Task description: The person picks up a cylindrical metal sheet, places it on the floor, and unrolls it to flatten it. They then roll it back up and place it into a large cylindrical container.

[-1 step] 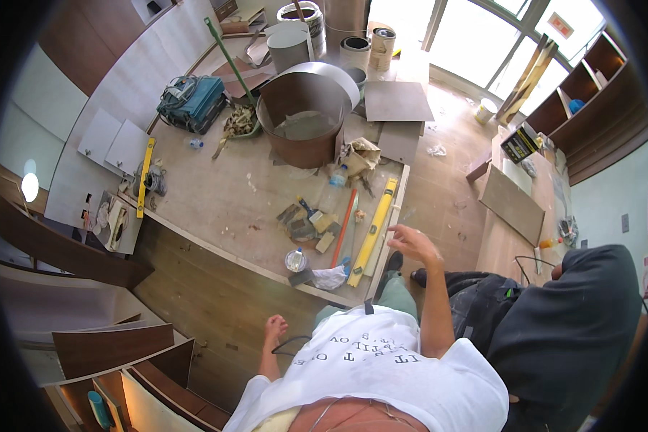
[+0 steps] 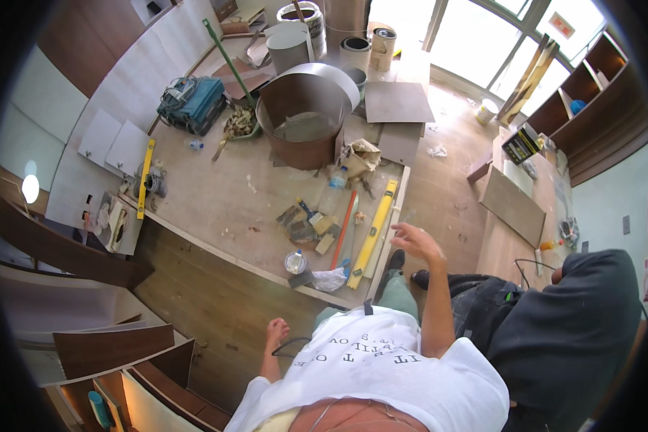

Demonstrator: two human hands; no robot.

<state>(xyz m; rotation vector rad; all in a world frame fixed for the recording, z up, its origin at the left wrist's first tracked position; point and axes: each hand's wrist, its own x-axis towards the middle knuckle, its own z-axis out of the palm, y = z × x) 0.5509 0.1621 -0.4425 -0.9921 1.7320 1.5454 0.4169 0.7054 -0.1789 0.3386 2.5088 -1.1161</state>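
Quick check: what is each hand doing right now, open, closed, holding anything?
Left hand: loosely curled beside the body, nothing visibly held.
Right hand: open, fingers spread, empty, raised near the long yellow level without touching it.

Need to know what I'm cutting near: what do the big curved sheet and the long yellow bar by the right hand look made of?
Curved sheet: looks like thin laminate or veneer, matte brown face, pale backing; it bends freely. Yellow bar: probably a painted metal spirit level, straight and rigid. The right hand hovers beside it.
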